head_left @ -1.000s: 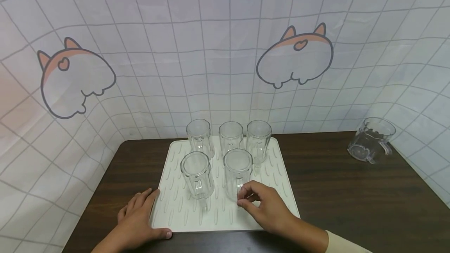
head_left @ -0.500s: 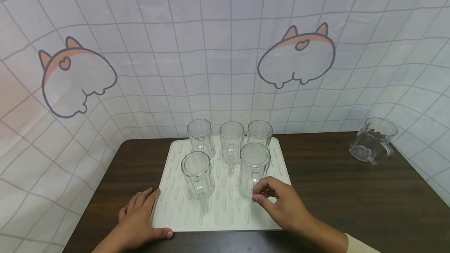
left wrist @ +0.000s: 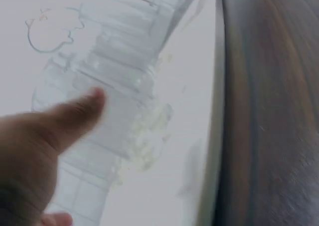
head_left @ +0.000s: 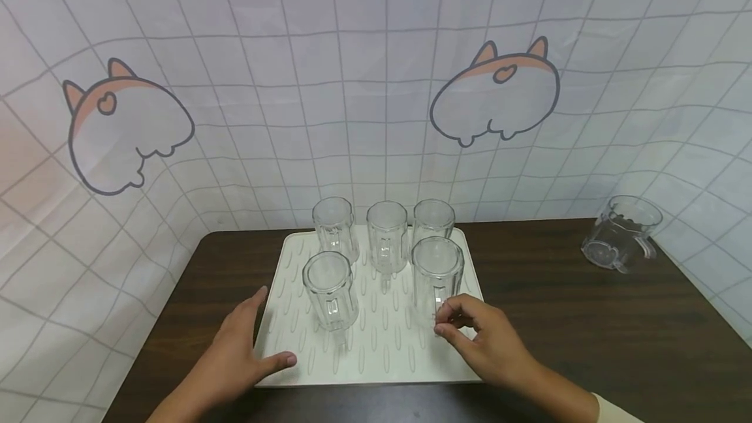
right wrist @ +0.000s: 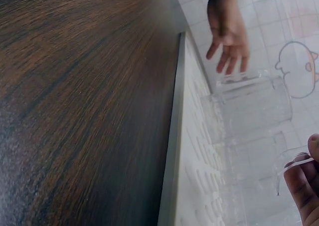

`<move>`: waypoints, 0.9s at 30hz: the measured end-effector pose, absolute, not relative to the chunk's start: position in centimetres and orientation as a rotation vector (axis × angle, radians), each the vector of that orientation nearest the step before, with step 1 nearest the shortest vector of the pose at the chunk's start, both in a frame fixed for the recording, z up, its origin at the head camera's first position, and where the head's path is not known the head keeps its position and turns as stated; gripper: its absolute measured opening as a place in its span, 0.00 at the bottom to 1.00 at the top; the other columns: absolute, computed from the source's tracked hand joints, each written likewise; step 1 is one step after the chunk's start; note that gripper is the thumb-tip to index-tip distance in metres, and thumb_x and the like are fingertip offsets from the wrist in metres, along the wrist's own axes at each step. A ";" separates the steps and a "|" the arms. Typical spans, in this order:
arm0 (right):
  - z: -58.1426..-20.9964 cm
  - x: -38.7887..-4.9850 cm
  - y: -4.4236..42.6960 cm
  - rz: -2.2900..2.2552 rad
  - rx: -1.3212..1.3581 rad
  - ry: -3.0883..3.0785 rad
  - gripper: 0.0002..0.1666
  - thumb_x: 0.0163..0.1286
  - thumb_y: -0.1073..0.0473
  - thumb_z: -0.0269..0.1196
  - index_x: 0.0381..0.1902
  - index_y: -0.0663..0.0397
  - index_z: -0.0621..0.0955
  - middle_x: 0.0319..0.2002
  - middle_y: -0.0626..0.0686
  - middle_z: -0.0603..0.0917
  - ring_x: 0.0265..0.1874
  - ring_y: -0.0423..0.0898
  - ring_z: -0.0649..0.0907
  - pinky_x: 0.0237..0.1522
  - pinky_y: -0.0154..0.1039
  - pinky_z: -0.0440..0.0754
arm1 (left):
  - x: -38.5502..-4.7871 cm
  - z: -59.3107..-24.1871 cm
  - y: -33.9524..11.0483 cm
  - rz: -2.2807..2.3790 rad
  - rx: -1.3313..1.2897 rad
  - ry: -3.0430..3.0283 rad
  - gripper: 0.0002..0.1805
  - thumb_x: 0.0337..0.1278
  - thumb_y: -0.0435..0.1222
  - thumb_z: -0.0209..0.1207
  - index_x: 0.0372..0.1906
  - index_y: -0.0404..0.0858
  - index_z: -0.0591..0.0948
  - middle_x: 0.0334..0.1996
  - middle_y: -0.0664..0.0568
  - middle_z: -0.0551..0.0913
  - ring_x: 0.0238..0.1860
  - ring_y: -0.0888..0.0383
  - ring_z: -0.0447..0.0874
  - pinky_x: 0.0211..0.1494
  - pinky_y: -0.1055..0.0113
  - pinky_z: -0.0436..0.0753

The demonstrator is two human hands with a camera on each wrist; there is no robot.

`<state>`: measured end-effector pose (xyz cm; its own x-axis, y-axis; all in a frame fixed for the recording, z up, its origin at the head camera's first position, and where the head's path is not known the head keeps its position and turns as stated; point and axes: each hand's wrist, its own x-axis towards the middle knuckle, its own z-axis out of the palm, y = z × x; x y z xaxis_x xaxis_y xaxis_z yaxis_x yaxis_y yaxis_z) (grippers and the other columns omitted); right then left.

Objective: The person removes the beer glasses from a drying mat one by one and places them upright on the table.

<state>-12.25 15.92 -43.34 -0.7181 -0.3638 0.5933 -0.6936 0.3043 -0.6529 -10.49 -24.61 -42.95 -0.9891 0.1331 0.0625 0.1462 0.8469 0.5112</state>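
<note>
A clear glass mug (head_left: 436, 273) stands at the front right of the white ridged tray (head_left: 376, 367). My right hand (head_left: 487, 338) pinches its handle between thumb and fingers; the right wrist view shows the handle in the fingers (right wrist: 300, 186). Another glass mug (head_left: 330, 289) stands at the front left, with its handle toward me. Off the tray's left front corner my left hand (head_left: 237, 351) hovers, fingers extended and thumb spread over the edge, touching no mug. Its thumb is blurred in the left wrist view.
Three more glass mugs, left (head_left: 335, 230), middle (head_left: 386, 237) and right (head_left: 433, 214), line the tray's back. A clear pitcher (head_left: 623, 234) stands tilted-looking at the far right of the dark wood table (head_left: 552, 305). A patterned white sheet (head_left: 352, 83) surrounds the table.
My right hand has moved the front mug rightward across the tray, away from the front left mug. My left hand has come up off the tray's left edge and spread its thumb.
</note>
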 end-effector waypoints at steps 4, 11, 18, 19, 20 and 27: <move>-43.3 -12.3 16.2 1.360 0.954 -2.240 0.19 0.60 0.74 0.73 0.40 0.48 0.80 0.34 0.42 0.84 0.33 0.39 0.85 0.40 0.31 0.84 | -10.4 -41.5 -23.8 -0.946 -0.292 -2.886 0.64 0.45 0.58 0.77 0.79 0.33 0.56 0.73 0.36 0.64 0.72 0.36 0.63 0.67 0.36 0.67; -43.4 -12.3 16.5 1.331 0.960 -2.207 0.21 0.57 0.76 0.73 0.41 0.50 0.80 0.34 0.44 0.84 0.32 0.40 0.84 0.41 0.28 0.82 | -10.7 -39.6 -22.5 -0.959 -0.385 -2.781 0.57 0.49 0.63 0.72 0.78 0.39 0.61 0.74 0.45 0.65 0.73 0.42 0.65 0.67 0.39 0.69; -43.5 -12.4 16.9 1.270 0.955 -2.202 0.23 0.55 0.77 0.73 0.41 0.50 0.80 0.35 0.44 0.84 0.32 0.39 0.84 0.40 0.27 0.81 | -11.2 -38.7 -21.0 -0.958 -0.477 -2.721 0.53 0.49 0.60 0.74 0.76 0.43 0.64 0.72 0.49 0.67 0.71 0.46 0.66 0.67 0.42 0.71; -43.6 -12.5 16.9 1.259 0.956 -2.200 0.23 0.55 0.77 0.73 0.41 0.50 0.80 0.35 0.44 0.84 0.32 0.39 0.83 0.40 0.27 0.80 | -11.3 -38.7 -20.8 -0.948 -0.493 -2.710 0.53 0.49 0.59 0.74 0.76 0.43 0.64 0.72 0.49 0.67 0.71 0.47 0.67 0.67 0.42 0.71; -43.6 -12.5 17.0 1.249 0.960 -2.194 0.23 0.54 0.77 0.74 0.41 0.50 0.80 0.35 0.44 0.84 0.32 0.39 0.83 0.39 0.27 0.80 | -11.4 -38.6 -20.7 -0.934 -0.506 -2.699 0.52 0.49 0.58 0.75 0.76 0.43 0.65 0.72 0.50 0.67 0.71 0.47 0.67 0.67 0.43 0.71; -43.6 -12.3 16.9 1.191 0.984 -2.165 0.24 0.53 0.78 0.73 0.41 0.49 0.80 0.36 0.44 0.83 0.32 0.39 0.82 0.37 0.30 0.78 | -11.7 -38.2 -20.0 -0.888 -0.576 -2.639 0.48 0.50 0.50 0.77 0.73 0.41 0.68 0.70 0.49 0.71 0.71 0.46 0.68 0.67 0.44 0.70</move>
<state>-12.35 16.88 -43.56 -0.6276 -0.3605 0.6900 -0.7758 0.3633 -0.5159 -11.73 -19.98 -38.22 -0.8755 0.2756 0.3968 0.4595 0.7289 0.5076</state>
